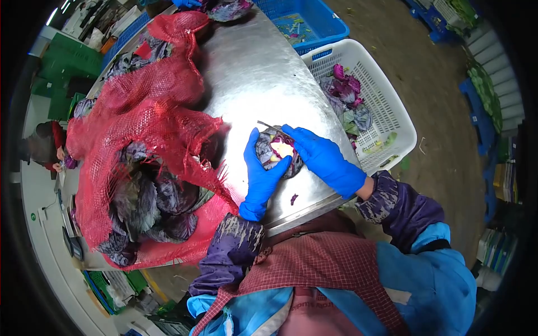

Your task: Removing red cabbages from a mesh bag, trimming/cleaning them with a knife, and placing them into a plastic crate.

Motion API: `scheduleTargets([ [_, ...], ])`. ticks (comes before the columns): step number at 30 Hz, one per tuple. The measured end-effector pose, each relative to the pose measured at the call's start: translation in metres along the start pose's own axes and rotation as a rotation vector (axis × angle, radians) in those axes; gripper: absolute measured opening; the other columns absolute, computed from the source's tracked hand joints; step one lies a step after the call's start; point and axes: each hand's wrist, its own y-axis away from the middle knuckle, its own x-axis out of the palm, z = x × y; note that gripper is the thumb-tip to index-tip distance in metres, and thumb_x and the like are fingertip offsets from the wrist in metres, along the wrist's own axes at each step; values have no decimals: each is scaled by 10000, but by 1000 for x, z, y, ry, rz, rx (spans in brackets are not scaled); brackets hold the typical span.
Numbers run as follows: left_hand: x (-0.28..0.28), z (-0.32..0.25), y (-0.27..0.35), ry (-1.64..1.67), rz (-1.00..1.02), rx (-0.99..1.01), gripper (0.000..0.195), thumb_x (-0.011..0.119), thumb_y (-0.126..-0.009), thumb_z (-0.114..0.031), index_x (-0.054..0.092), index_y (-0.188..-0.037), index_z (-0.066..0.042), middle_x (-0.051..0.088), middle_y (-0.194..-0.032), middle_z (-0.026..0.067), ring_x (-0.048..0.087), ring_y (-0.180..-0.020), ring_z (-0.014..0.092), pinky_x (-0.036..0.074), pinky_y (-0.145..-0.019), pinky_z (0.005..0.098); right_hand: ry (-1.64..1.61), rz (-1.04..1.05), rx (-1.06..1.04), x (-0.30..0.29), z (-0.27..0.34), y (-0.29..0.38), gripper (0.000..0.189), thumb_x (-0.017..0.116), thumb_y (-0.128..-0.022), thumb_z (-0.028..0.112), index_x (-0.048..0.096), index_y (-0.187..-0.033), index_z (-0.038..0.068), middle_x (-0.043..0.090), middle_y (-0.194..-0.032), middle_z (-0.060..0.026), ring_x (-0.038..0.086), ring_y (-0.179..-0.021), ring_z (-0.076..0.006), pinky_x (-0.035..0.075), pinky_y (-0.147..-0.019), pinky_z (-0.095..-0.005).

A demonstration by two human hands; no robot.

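Note:
A red cabbage (265,148) rests on the steel table (256,80), its pale cut stem end facing up. My left hand (264,176), in a blue glove, curls around the cabbage's left and near side. In my gloved right hand (325,157) is a knife (269,125); its narrow dark blade lies across the far side of the cabbage, and the handle is hidden in the fingers. A small purple leaf scrap (294,199) lies on the steel near the table's front edge.
Left on the table, red mesh sacks (143,90) hold more cabbages (145,206). Against the right edge stands a white crate (388,101) with loose leaves (346,90), a blue crate (311,21) beyond it. Another person's gloved hand (187,3) shows at the far end.

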Motion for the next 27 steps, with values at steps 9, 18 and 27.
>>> scheduleTargets([
  [9,-2,-6,-3,-98,-34,27,898,784,-707,-98,252,-1425,-16,313,-1400,161,382,-1274,256,352,-1059,358,45,191,465,-3,-30,-49,279,491,-944,284,510,-1137,83,650,-732,-141,642,-575,-245,484,-447,-376],
  [18,-31,-20,11,174,-116,-140,922,757,-755,-75,167,-1462,-33,342,-1383,183,435,-1233,273,419,-1007,343,-376,59,492,20,16,-18,302,600,-893,212,512,-1146,72,653,-722,-90,604,-501,-148,441,-385,-272],
  [27,-4,-28,6,-438,-43,173,1078,852,-597,-250,219,-1418,48,374,-1322,229,392,-1229,352,335,-1042,415,547,70,287,-21,-40,-12,414,568,-906,288,514,-1303,182,681,-965,-114,671,-779,-237,524,-631,-338],
])
